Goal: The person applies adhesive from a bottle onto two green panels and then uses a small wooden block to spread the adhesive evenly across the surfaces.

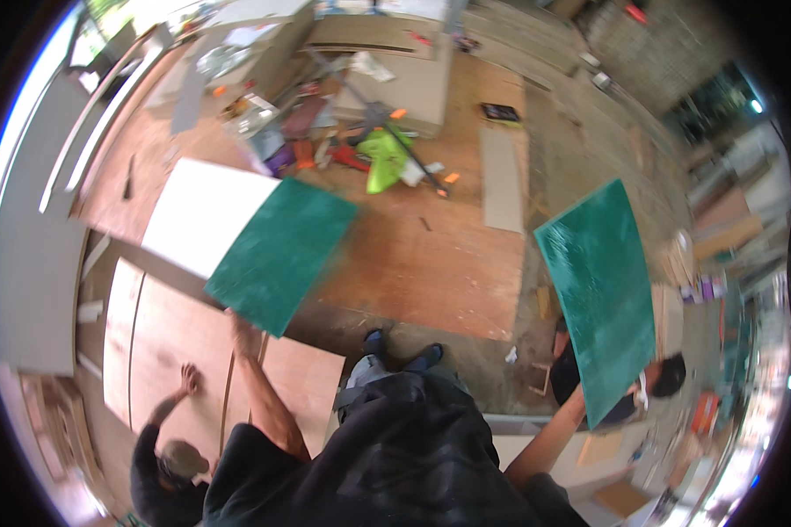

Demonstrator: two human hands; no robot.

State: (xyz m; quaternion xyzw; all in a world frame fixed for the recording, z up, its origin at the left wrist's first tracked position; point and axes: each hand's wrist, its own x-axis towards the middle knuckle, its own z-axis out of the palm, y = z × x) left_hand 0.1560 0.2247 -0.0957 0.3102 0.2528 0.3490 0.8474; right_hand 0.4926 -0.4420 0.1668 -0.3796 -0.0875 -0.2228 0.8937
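Hands number two, each clenched on one of two green panels: left hand [242, 329] on the left green panel [281, 255] at centre-left of the frame, right hand [589, 397] on the right green panel [599, 294].

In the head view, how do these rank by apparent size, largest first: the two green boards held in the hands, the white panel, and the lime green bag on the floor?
1. The two green boards, left and right, look alike; being near the camera makes their order unsure.
2. White panel, partly hidden behind the left board.
3. Lime green bag, clearly smallest.

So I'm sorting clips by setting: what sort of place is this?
Likely a woodworking shop: plywood sheets cover the floor, tool clutter lies beyond, and each hand holds a green panel.
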